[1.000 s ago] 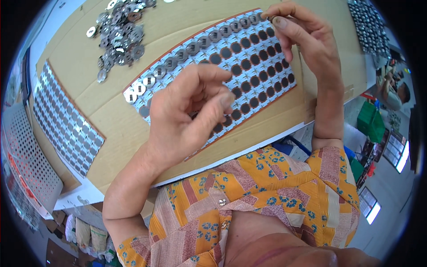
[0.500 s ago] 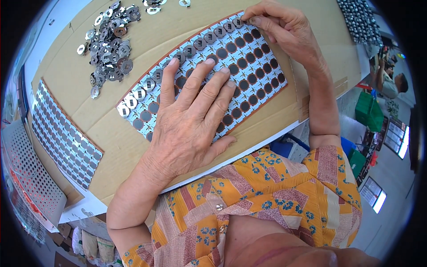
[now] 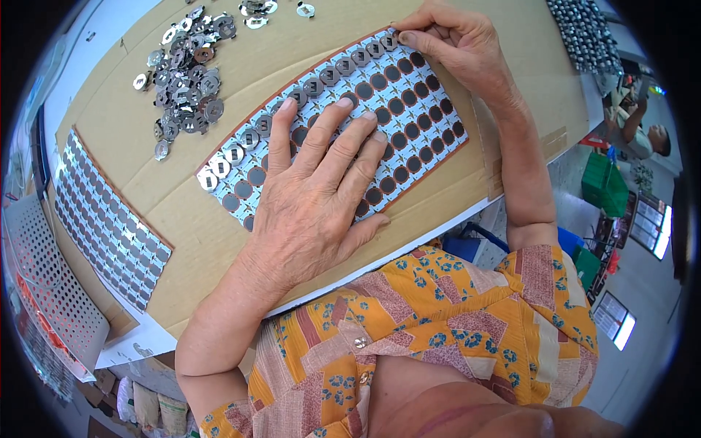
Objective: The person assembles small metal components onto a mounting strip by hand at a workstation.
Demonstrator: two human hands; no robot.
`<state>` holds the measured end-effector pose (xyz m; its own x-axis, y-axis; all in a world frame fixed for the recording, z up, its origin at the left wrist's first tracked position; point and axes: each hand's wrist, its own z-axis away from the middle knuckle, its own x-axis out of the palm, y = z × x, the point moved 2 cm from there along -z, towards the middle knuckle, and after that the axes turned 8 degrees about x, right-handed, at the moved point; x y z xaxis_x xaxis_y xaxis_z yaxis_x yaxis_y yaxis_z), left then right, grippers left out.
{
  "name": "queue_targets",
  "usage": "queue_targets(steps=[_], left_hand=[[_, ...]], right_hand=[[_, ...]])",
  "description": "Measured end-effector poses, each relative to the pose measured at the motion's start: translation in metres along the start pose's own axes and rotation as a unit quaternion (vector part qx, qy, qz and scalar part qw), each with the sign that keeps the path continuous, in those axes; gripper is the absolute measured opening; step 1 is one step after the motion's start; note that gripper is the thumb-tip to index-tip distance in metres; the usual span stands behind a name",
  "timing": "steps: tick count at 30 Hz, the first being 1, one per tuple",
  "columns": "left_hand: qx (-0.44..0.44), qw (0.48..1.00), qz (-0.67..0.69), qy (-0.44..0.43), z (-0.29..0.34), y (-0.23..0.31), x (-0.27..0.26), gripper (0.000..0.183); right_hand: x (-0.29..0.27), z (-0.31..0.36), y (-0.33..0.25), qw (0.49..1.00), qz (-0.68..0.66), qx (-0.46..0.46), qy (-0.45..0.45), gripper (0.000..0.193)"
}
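My left hand (image 3: 310,197) lies flat with fingers spread on a printed sheet (image 3: 446,155) with rows of dark round spots. Small metal discs with slots (image 3: 328,75) line the sheet's far edge in a row, partly covered by my left fingertips. At the far right corner of the sheet, my right hand (image 3: 460,47) is pinched, thumb against fingers, by the last disc of the row. Whether the pinch holds a disc or the sheet's corner is hidden. Beyond my left hand lies a loose pile of similar metal discs (image 3: 190,91).
A second spotted sheet (image 3: 109,219) lies at the left of the cardboard-covered table (image 3: 201,219). A perforated plastic basket (image 3: 55,274) stands at its left edge. A mass of small shiny parts (image 3: 584,36) sits far right. Another person (image 3: 642,131) is in the right background.
The view has shifted slightly. My right hand and the sheet's far right corner have come a little nearer; my left hand stays spread on the sheet.
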<state>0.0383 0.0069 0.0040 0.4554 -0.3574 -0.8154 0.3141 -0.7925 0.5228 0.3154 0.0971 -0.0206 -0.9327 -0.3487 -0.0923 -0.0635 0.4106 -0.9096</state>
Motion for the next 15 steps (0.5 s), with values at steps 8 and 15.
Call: queue_targets(steps=[8,15], left_hand=[[0.001,1.0,-0.023,0.003,0.005,-0.001,-0.003,0.076],[0.034,0.999,-0.025,0.032,0.005,0.001,0.002,0.074]], right_hand=[[0.003,0.011,-0.009,0.924,0.246,0.287,0.064,0.014],[-0.006,0.002,-0.027,0.896,0.395,0.203,-0.007,0.017]])
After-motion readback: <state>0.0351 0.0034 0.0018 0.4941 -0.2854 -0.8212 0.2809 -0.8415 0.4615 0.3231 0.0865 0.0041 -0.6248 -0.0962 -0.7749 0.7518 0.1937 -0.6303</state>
